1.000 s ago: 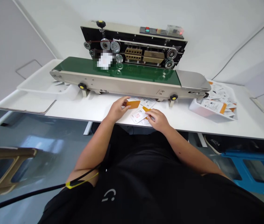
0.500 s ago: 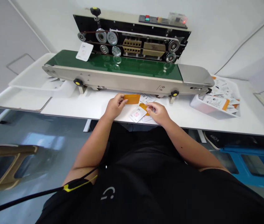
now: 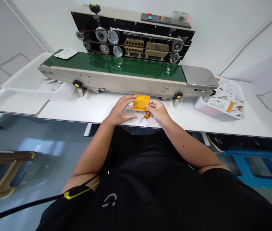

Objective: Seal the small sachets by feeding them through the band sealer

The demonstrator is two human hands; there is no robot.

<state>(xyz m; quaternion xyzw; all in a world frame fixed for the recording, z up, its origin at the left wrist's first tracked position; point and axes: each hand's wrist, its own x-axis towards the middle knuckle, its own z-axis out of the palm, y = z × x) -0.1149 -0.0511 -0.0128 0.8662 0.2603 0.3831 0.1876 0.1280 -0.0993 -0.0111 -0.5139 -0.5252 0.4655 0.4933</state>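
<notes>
An orange sachet [image 3: 140, 103] is held up above the front of the white table, its flat side towards me. My right hand [image 3: 158, 111] pinches it at the right edge between thumb and fingers. At its upper left corner are the fingertips of my left hand [image 3: 121, 110], whose thumb is spread well below; whether they touch the sachet I cannot tell. Under the hands lie several white printed sachets [image 3: 138, 118], partly covered. A bit of another orange sachet [image 3: 147, 116] shows below the held one.
Behind the hands stands a band sealing machine [image 3: 136, 45] with a green conveyor belt [image 3: 131, 65]. A white sachet [image 3: 66, 53] lies on the belt's left end. A plastic tub [image 3: 219, 110] of sachets stands right, a translucent tray [image 3: 30, 80] left.
The white sachet on the belt has travelled left and now lies flat. My left fingers have spread from their pinch on an orange sachet. My right hand now holds an orange sachet raised.
</notes>
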